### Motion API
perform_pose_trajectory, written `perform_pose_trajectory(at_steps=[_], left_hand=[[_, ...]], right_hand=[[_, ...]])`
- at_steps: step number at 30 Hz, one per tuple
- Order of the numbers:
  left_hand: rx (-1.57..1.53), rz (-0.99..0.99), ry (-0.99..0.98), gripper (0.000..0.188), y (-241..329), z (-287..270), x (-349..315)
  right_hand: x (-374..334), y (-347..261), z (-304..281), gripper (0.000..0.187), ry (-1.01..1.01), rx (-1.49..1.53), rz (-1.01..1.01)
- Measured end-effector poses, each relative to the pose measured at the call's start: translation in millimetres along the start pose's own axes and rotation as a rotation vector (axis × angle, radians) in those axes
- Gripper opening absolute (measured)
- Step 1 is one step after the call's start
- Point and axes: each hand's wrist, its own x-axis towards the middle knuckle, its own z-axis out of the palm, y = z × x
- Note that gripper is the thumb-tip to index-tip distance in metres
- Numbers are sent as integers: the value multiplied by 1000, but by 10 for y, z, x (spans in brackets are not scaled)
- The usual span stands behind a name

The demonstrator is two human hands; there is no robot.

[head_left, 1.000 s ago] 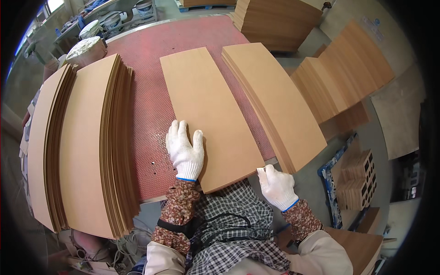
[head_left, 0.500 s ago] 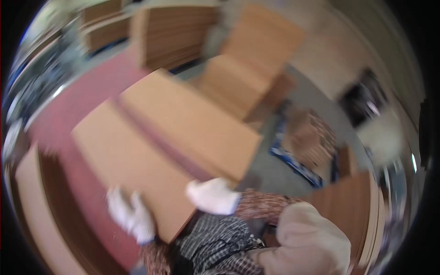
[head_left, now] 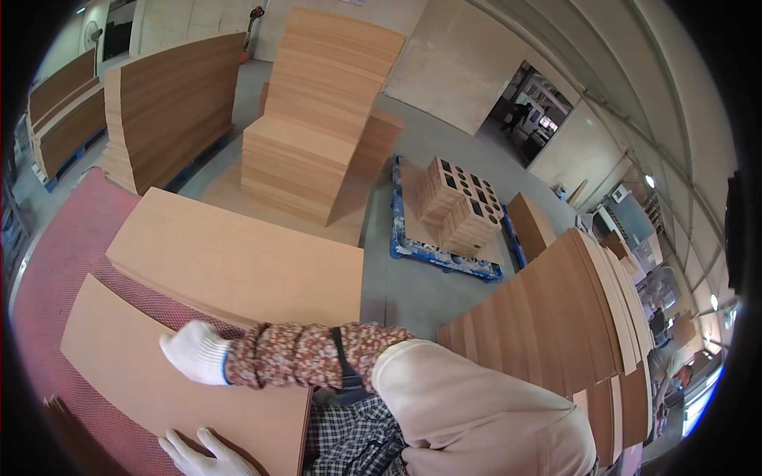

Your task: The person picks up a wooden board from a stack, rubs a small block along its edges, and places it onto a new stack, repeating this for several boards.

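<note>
Both my hands wear white knit gloves with blue cuffs. A tan rectangular board (head_left: 127,341) lies before me on a red mesh-textured surface. My left hand (head_left: 208,456) rests on this board at the lower edge of the picture, its fingers spread. Across the board reaches my right arm in a floral sleeve, and my right hand (head_left: 197,353) is closed at the board's far long edge. What its fingers hold, if anything, is hidden. Just beyond, alongside, lies a second stack of tan boards (head_left: 246,254), with a strip of red mesh between the two.
Tall board stacks stand at the far left (head_left: 175,103), behind the second stack (head_left: 302,159), and close by on the right (head_left: 540,317). A blue pallet (head_left: 444,260) carries piles of cut pieces (head_left: 460,202). Other people work in the background at right.
The view has turned, and the surroundings now sit further left in the picture. My right hand has moved along the near board to its far edge. My left hand now shows lower down.
</note>
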Motion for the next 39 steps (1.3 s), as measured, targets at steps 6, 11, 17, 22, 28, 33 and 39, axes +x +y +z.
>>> perform_pose_trajectory(at_steps=[6, 11, 17, 22, 28, 33, 39], left_hand=[[-149, 137, 173, 58, 89, 62, -583], [-294, 3, 71, 65, 993, -394, -891], [-280, -2, 62, 65, 1081, -678, -1183], [-266, 51, 60, 63, 1287, -776, -1317], [-241, 24, 56, 68, 1485, -752, -1564], [-233, 61, 99, 65, 1602, -731, -1583], [-358, 4, 97, 66, 1464, -598, -1438]], right_hand=[[100, 153, -137, 28, 205, -54, 13], [-127, 658, -947, 26, 125, -121, 34], [67, 383, -1233, 34, -39, -106, -69], [282, 529, -1331, 35, -42, -63, 4], [464, 624, -1441, 40, -30, -3, 4], [608, 777, -1518, 40, 13, -41, -38], [503, 703, -1376, 42, 33, 15, 58]])
